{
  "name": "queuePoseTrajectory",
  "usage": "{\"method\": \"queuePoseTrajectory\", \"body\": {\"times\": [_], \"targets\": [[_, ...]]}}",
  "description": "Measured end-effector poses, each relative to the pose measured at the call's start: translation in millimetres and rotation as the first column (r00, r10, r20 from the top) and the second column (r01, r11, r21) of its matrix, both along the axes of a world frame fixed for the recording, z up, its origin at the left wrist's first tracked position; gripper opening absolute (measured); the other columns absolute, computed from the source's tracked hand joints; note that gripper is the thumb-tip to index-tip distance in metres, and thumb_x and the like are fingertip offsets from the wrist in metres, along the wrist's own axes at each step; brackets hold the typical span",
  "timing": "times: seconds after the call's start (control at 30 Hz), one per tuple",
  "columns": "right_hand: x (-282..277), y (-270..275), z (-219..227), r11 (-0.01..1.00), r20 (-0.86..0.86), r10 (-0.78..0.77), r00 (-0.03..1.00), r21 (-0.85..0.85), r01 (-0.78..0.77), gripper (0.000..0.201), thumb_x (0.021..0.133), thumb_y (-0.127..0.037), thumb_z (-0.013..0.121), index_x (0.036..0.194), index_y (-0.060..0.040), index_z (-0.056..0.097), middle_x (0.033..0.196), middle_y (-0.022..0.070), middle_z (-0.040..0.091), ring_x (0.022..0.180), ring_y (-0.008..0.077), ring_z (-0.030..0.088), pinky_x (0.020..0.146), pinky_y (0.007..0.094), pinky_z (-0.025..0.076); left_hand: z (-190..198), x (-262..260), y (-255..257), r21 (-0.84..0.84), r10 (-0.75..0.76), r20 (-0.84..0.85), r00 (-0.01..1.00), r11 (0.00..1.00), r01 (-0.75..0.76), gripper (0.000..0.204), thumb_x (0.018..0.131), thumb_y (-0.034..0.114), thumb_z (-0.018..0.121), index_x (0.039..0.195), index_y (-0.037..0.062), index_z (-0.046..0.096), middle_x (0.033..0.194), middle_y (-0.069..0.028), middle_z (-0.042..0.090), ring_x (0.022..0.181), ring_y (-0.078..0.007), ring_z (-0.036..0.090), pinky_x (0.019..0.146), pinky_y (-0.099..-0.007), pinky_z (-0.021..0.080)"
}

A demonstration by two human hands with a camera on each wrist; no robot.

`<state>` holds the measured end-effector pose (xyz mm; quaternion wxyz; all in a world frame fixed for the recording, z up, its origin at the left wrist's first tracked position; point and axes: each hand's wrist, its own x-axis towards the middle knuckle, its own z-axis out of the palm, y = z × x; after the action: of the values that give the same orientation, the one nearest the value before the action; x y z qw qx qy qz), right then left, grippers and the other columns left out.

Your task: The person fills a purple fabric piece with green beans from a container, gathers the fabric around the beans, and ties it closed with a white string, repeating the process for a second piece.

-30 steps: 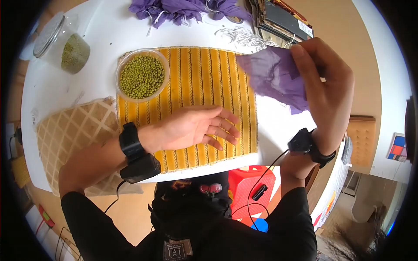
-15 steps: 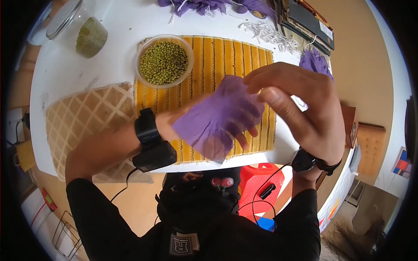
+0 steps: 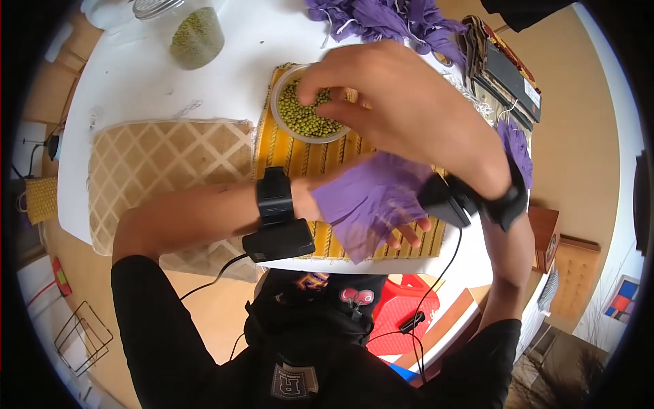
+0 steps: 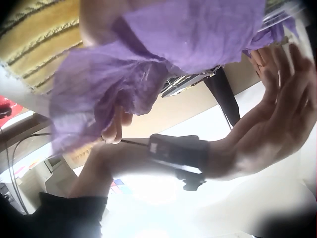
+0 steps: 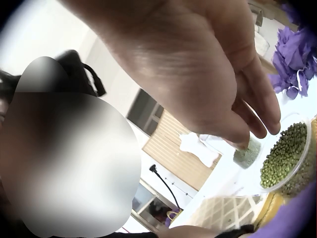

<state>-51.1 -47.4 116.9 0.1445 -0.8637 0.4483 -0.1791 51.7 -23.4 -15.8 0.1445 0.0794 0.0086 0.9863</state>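
Observation:
A piece of thin purple cloth point(image 3: 371, 198) lies draped over my left hand point(image 3: 409, 236), which is held palm up above the yellow striped mat point(image 3: 274, 160). Loosely extended fingertips show past the cloth's edge, while most of the palm is hidden under it. My right hand point(image 3: 402, 95) reaches over a clear round bowl point(image 3: 276, 112) of green mung beans point(image 3: 300, 121), fingers pointing down and thumb apart. In the right wrist view its fingertips point(image 5: 272, 126) overlap the bowl's near rim, with nothing seen between them.
A clear jar point(image 3: 197, 41) of green contents stands at the back left. Several purple cloth bundles point(image 3: 388, 20) with white ties lie at the back. Dark folders point(image 3: 507, 78) and white strings point(image 3: 480, 102) sit at the right. A beige lattice mat point(image 3: 170, 170) covers the left.
My right hand brought the purple cloth from the right, laid it over the left palm, let it go and moved over to the bean bowl. The left hand has stayed palm up.

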Motion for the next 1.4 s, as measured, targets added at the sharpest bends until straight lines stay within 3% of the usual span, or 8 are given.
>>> {"method": "queuePoseTrajectory", "body": {"times": [0.1, 0.3, 0.57, 0.77, 0.83, 1.0, 1.17, 1.4], "targets": [[6, -24, -22, 0.98, -0.043, 0.114, 0.993, -0.158, -0.119, 0.022, 0.075, -0.004, 0.073, 0.096, -0.0055, 0.068, 0.089, 0.0134, 0.068, 0.079, 0.0323, 0.065, 0.074, 0.0383, 0.052, -5, -7, 1, -0.041, -0.025, -0.073, 0.997, 0.999, 0.022, 0.071, 0.097, 0.063, 0.027, 0.129, 0.0033, 0.049, 0.116, -0.0204, 0.06, 0.102, -0.04, 0.062, 0.074, -0.0399, 0.054], [16, -35, -22, 0.956, -0.255, 0.026, 0.967, 0.287, 0.05, 0.023, 0.069, -0.007, 0.077, 0.091, -0.0033, 0.071, 0.087, 0.0154, 0.069, 0.085, 0.0325, 0.065, 0.08, 0.0394, 0.051, -12, -10, 4, -0.09, 0.049, -0.114, 0.992, 0.994, -0.06, 0.077, 0.094, 0.069, 0.023, 0.127, 0.0053, 0.052, 0.115, -0.0191, 0.061, 0.101, -0.0389, 0.063, 0.072, -0.0388, 0.054], [18, -32, -37, 0.998, -0.236, -0.007, 0.972, 0.059, 0.021, 0.023, 0.069, -0.003, 0.075, 0.092, -0.0019, 0.073, 0.085, 0.0173, 0.069, 0.081, 0.032, 0.067, 0.077, 0.036, 0.053, -13, -10, 2, -0.104, 0.033, -0.033, 0.999, 0.994, -0.036, 0.08, 0.092, 0.07, 0.026, 0.137, 0.0065, 0.042, 0.126, -0.0209, 0.053, 0.107, -0.0392, 0.06, 0.065, -0.0362, 0.057], [8, -40, -32, 0.986, -0.176, -0.004, 0.984, 0.162, 0.033, 0.024, 0.068, -0.006, 0.077, 0.092, -0.001, 0.074, 0.084, 0.0174, 0.069, 0.078, 0.0301, 0.068, 0.075, 0.0338, 0.054, -19, -12, 3, -0.084, 0.074, -0.139, 0.988, 0.993, -0.086, 0.075, 0.093, 0.067, 0.028, 0.139, 0.0089, 0.041, 0.126, -0.021, 0.054, 0.107, -0.0379, 0.06, 0.063, -0.0351, 0.057], [4, -44, -33, 0.987, -0.163, 0.009, 0.987, 0.16, 0.017, 0.022, 0.07, -0.006, 0.078, 0.092, -0.0001, 0.074, 0.082, 0.0158, 0.07, 0.071, 0.0245, 0.069, 0.069, 0.0313, 0.054, -19, -10, 3, -0.246, 0.117, -0.15, 0.982, 0.957, -0.152, 0.068, 0.096, 0.06, 0.031, 0.14, 0.0089, 0.04, 0.127, -0.021, 0.053, 0.108, -0.0383, 0.06, 0.065, -0.0357, 0.056], [5, -50, -17, 0.846, -0.041, -0.107, 0.993, 0.522, 0.113, 0.017, 0.078, -0.005, 0.077, 0.09, 0.0057, 0.072, 0.076, 0.0105, 0.071, 0.063, 0.013, 0.068, 0.059, 0.0242, 0.054, -24, -12, 1, -0.219, 0.09, -0.21, 0.974, 0.966, -0.136, 0.059, 0.099, 0.049, 0.034, 0.141, 0.0077, 0.038, 0.129, -0.0211, 0.051, 0.108, -0.0386, 0.06, 0.066, -0.036, 0.057], [-4, -53, -21, 0.755, 0.156, -0.144, 0.977, 0.656, 0.007, 0.021, 0.076, -0.006, 0.076, 0.089, 0.0087, 0.071, 0.076, 0.013, 0.07, 0.065, 0.0162, 0.07, 0.06, 0.0251, 0.056, -23, -10, 0, -0.12, 0.073, -0.213, 0.974, 0.988, -0.101, 0.053, 0.101, 0.041, 0.035, 0.14, 0.0051, 0.038, 0.13, -0.0212, 0.05, 0.109, -0.0369, 0.06, 0.067, -0.0342, 0.057], [-18, -34, 9, 0.626, 0.209, -0.236, 0.949, 0.78, -0.017, 0.016, 0.08, -0.004, 0.076, 0.092, 0.0059, 0.071, 0.078, 0.0131, 0.071, 0.067, 0.0168, 0.071, 0.063, 0.0257, 0.058, -13, -2, 0, -0.249, 0.155, -0.174, 0.973, 0.949, -0.195, 0.047, 0.101, 0.032, 0.041, 0.138, 0.0026, 0.04, 0.128, -0.0211, 0.052, 0.106, -0.0336, 0.061, 0.066, -0.0305, 0.057]]}}
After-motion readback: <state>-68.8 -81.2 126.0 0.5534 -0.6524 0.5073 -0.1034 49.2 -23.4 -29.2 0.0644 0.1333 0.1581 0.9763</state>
